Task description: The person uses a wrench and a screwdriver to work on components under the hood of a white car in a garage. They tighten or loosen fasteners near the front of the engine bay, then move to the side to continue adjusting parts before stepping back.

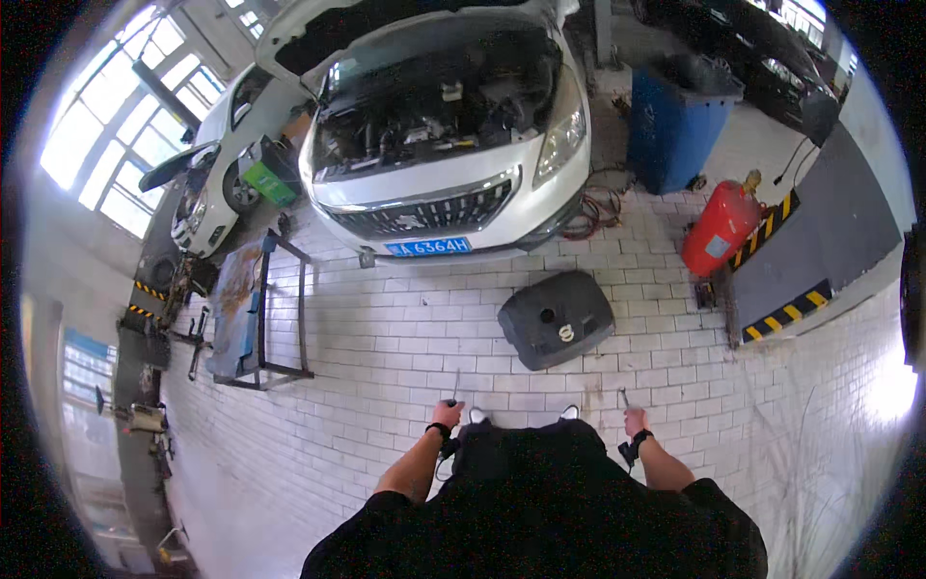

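Observation:
I stand on the tiled floor facing a white car (424, 203) with its hood raised and engine bay exposed. My left hand (447, 413) is closed round the dark handle of what looks like a screwdriver (457, 385), its thin shaft pointing forward. In my right hand (636, 422) is a short metal tool with a small rounded head, like a ratchet (624, 397); its grip is hidden by my fingers. Ahead of my feet, between me and the car, a dark grey plastic engine cover (557, 320) lies on the floor. Neither hand touches it.
At left stands a metal-framed work table (236, 309), with a second white car (217, 164) and a green box (270, 179) beyond. A blue bin (675, 125), red cylinder (721, 229), red hose (603, 207) and striped grey ramp-like panel (839, 217) are at right.

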Demonstrator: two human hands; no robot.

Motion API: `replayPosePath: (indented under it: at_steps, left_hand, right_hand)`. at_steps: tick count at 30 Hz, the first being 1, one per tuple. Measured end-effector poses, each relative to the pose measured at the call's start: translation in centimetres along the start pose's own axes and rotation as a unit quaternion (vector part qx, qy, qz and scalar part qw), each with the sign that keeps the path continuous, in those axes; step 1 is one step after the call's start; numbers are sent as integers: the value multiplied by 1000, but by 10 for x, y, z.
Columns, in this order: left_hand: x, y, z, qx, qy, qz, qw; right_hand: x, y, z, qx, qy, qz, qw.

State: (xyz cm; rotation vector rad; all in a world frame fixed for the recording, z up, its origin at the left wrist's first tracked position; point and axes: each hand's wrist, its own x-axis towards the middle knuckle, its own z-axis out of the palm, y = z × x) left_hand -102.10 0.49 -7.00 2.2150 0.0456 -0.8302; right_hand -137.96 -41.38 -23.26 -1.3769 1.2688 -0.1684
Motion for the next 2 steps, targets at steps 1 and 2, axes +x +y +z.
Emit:
replayPosePath:
  at_steps: [1,2]
  left_hand:
    - [11,-19,-7,-26,14,-19,999]
    - [8,2,3,15,13,-11,1000]
  right_hand:
    - [11,-14,16,54,-92,15,994]
    - [22,-5,15,-26,-63,-22,997]
